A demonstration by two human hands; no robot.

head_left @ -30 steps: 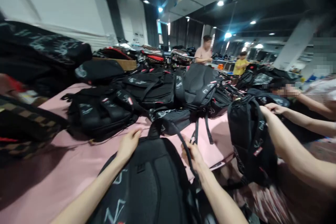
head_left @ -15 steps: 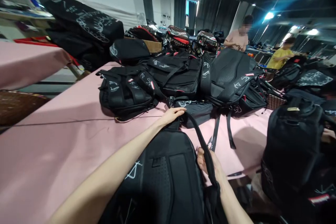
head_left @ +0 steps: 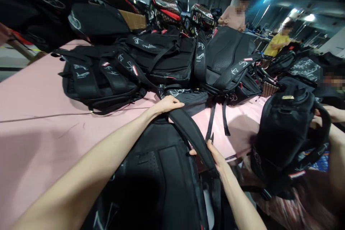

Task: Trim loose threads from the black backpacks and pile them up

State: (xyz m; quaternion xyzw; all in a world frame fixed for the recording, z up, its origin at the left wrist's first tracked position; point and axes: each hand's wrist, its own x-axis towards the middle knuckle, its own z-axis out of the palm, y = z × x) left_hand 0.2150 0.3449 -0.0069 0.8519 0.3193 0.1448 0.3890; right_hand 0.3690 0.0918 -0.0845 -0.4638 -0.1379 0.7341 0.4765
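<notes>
A black backpack (head_left: 172,172) with white line drawings lies in front of me, its back panel up. Its padded shoulder strap (head_left: 192,127) is stretched between my hands. At the upper end, my left hand (head_left: 168,104) grips the strap near the top of the bag. Lower down, my right hand (head_left: 214,154) is closed around the strap's edge, thumb on one side and fingers partly hidden beneath. A small dark pointed thing shows just above my right hand; I cannot tell what it is.
Several black backpacks (head_left: 99,75) are piled across the pink-covered table (head_left: 32,100). To the right, another person's hands (head_left: 322,115) hold a black backpack (head_left: 285,133) close by. Checked bags (head_left: 165,9) stand farther back. Two people (head_left: 233,14) work in the background.
My view has shifted, so the piled bags sit farther left and higher. The strap has turned to show its broad face, and my right hand has changed its hold along it.
</notes>
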